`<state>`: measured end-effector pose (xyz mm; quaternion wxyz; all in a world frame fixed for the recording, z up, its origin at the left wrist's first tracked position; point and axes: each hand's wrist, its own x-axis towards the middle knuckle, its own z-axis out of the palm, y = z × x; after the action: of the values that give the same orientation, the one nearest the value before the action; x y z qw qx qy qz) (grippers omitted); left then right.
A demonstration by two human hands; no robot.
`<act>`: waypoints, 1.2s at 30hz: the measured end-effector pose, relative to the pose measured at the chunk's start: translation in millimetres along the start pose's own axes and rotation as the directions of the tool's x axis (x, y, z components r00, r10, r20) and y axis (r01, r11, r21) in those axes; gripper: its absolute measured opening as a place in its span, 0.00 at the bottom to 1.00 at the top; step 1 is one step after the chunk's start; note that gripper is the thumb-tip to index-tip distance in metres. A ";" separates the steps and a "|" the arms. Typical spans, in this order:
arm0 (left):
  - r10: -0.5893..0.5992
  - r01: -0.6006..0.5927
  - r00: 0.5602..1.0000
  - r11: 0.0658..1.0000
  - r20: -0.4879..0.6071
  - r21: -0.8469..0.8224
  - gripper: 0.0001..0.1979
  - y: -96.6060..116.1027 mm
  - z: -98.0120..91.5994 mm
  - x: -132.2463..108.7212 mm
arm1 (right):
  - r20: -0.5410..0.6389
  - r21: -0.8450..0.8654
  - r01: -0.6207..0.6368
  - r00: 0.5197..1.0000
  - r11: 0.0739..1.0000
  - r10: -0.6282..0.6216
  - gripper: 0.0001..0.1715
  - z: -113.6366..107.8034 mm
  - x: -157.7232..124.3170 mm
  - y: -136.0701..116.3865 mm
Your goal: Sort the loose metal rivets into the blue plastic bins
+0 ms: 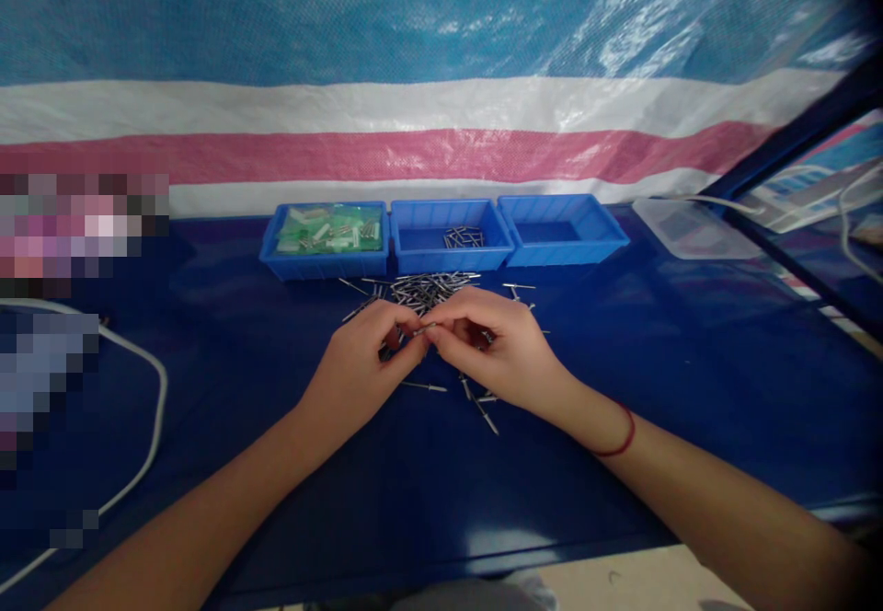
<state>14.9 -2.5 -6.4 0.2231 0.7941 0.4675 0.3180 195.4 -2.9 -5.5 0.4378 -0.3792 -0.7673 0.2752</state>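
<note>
one blind rivet (426,327), pinched by the fingertips (414,346) of left hand (365,346) and right hand (514,346) alike, runs lengthwise roughly eight to two o'clock.

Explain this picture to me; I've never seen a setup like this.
There is no machine here, only a person's two bare hands. A single camera worn on the head looks forward and down, so the arms enter from the bottom.

The left hand and right hand meet at the fingertips, pinching a small metal piece between them. Behind them on the dark blue table lies a pile of thin metal pins, with others scattered around. Farther back stand three blue bins: the left holds green plastic with small parts, the middle some metal pins.
</note>
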 end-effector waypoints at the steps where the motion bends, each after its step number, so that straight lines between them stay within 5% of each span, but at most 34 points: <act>1: -0.010 0.010 1.000 1.000 -0.005 -0.004 0.05 -0.2 -0.1 -0.1 | 0.004 0.000 0.006 1.000 1.000 -0.006 0.06 -0.4 0.3 0.9; 14: -0.010 0.010 1.000 1.000 -0.018 0.009 0.02 0.7 -3.2 -2.2 | 0.116 -0.119 0.100 0.989 0.988 -0.086 0.08 -8.9 4.3 7.5; 17: -0.017 0.017 1.000 1.000 -0.016 -0.024 0.09 2.0 -0.9 -2.8 | -0.053 -0.100 -0.063 0.997 0.993 0.058 0.10 -9.7 7.1 14.9; 20: -0.010 0.010 1.000 0.999 0.017 -0.046 0.14 2.8 1.7 -3.4 | -0.310 -0.058 -0.212 0.933 0.976 0.184 0.12 -14.3 13.4 28.6; 24: 0.016 -0.012 0.995 0.999 0.096 -0.036 0.12 2.9 4.5 -4.9 | -0.437 -0.124 -0.259 0.881 0.958 0.181 0.14 -24.6 31.4 41.5; 30: 0.081 -0.085 0.989 0.996 0.125 0.032 0.10 -0.1 3.9 -5.6 | -0.314 -0.451 -0.169 0.949 0.876 0.022 0.16 -27.7 63.2 36.5; 36: 0.243 -0.283 0.947 0.941 0.208 0.187 0.07 -3.2 3.4 -4.8 | -0.264 -0.432 -0.150 0.964 0.889 0.034 0.15 -30.3 37.7 32.8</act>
<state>13.7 -5.5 -12.3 0.1332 0.8948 0.3659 0.2186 220.9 49.3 1.3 0.4178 -0.5377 -0.7298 0.0615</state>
